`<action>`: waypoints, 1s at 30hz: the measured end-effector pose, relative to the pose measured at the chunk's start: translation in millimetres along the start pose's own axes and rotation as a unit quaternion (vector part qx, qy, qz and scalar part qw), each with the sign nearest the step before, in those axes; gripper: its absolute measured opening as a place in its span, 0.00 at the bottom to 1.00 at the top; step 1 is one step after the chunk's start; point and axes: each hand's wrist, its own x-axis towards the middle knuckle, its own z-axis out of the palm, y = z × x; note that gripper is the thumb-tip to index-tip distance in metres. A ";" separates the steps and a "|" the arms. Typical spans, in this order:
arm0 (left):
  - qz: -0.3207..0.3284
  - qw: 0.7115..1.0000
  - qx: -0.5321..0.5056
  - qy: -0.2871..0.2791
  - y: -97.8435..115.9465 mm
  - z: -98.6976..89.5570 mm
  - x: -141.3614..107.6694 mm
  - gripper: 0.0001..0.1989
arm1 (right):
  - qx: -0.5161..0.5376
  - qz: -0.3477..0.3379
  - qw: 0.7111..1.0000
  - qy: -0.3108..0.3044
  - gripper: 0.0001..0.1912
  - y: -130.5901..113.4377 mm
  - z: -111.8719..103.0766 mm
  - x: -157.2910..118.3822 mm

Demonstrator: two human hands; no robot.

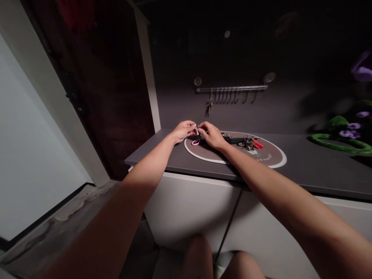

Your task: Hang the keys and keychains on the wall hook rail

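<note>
My left hand point(185, 131) and my right hand point(212, 135) meet over the oval mat point(215, 157), fingertips pinched close together. Between them is a small keychain, pale and metallic at the top; its details are too small to make out. A pink ring point(195, 143) shows just below the fingers, apparently part of it. To the right of my right hand, on the mat, lie a dark strap point(235, 140), a bunch of keys point(249, 143) and a red tag point(258, 144). My right hand hides part of the mat.
A clear hook rail point(232, 88) is fixed to the dark wall, with a set of keys point(210, 105) hanging at its left end. The grey countertop point(302, 162) carries green and purple decorations point(340, 143) at the right. A dark door point(113, 97) stands left.
</note>
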 end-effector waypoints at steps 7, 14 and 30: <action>-0.008 1.000 -0.011 -0.010 -0.5 1.6 -0.6 0.05 | 0.016 0.006 1.000 0.010 0.08 2.8 0.8 0.8; -0.007 1.000 -0.003 0.014 2.4 6.0 -1.9 0.07 | 0.053 0.029 0.998 0.021 0.08 3.1 -0.1 0.1; 0.173 0.860 0.478 0.049 -14.4 13.9 1.9 0.11 | 0.229 0.154 0.950 0.144 0.10 22.7 -10.1 13.4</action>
